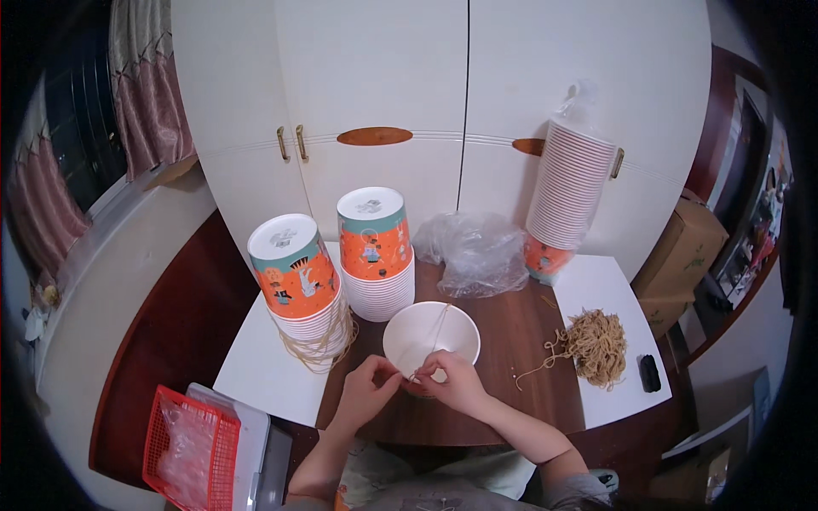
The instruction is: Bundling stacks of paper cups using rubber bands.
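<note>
A white paper bucket stands mouth up on the brown middle of the table in front of me. A thin tan cord runs from its far rim across the mouth to my fingers at the near rim. My left hand is closed in a pinch at the near left of the rim, on the cord's end. My right hand pinches the cord close beside it, its fingers over the rim. The fingertips nearly meet, and the exact grip is partly hidden.
Upside-down stacks of orange printed buckets stand at left and centre, the left one draped with cords. Behind lies a clear plastic bag. At right are a tall bagged bucket stack, a tan cord pile and a black object.
</note>
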`<state>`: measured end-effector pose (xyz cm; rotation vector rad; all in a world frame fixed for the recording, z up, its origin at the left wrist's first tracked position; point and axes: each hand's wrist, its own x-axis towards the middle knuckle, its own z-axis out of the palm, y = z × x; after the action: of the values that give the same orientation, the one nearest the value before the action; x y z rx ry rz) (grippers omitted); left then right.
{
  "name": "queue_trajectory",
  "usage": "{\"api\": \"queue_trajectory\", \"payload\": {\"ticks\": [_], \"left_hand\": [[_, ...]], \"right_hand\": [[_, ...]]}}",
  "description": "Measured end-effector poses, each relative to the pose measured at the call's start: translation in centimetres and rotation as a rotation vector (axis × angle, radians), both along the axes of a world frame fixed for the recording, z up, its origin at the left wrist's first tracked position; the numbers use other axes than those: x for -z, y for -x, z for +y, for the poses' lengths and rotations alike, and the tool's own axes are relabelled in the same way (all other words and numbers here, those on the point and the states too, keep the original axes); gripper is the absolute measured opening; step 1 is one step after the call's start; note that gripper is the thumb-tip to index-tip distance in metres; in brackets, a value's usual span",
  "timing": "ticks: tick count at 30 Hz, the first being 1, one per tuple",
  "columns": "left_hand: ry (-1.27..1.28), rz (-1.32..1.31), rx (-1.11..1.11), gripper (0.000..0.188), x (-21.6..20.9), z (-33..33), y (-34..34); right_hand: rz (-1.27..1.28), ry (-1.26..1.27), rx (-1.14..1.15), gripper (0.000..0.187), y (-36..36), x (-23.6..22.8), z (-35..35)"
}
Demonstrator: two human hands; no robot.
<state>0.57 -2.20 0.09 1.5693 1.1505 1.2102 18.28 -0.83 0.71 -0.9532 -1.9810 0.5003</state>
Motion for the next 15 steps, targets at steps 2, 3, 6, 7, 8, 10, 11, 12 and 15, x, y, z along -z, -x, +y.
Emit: {"api": "queue_trajectory", "payload": {"ticks": [2, 3, 6, 7, 8, 10, 11, 12, 15], "left_hand": [[-0.107, 0.245, -0.168, 0.014, 0.3, -1.0, 0.0], [-0.135, 0.247, -0.189, 0.013, 0.6, -1.5, -0.3], [-0.188, 0.303, -0.220, 0.013, 1.1, -2.3, -1.7], [-0.207, 0.379, -0.242, 0.013, 1.4, -2.2, -2.0], [-0.226, 0.456, -0.265, 0.014, 1.9, -2.2, -2.1], [-0.349, 0.440, -0.307, 0.015, 3.2, -1.7, -2.0], [-0.474, 0.425, -0.346, 0.016, 3.7, -1.6, -2.0], [-0.474, 0.423, -0.343, 0.016, 3.6, -1.6, -2.0], [-0.454, 0.376, -0.417, 0.018, 2.9, -2.0, -2.1]], "right_hand": [[0.097, 0.042, 0.005, 0.020, -0.1, 0.4, 0.3], [0.090, 0.056, 0.006, 0.021, 0.0, 0.3, 0.3], [0.077, 0.068, 0.005, 0.022, 0.1, 0.2, 0.2], [0.072, 0.065, 0.005, 0.022, 0.2, 0.2, 0.2], [0.069, 0.065, 0.003, 0.022, 0.2, 0.2, 0.2], [0.033, 0.015, 0.024, 0.022, 0.2, 0.3, 0.1], [0.032, 0.014, 0.022, 0.022, 0.2, 0.2, 0.1], [0.019, -0.009, 0.024, 0.022, 0.2, 0.2, 0.0], [-0.005, -0.044, 0.033, 0.021, 0.1, 0.0, -0.1]]}}
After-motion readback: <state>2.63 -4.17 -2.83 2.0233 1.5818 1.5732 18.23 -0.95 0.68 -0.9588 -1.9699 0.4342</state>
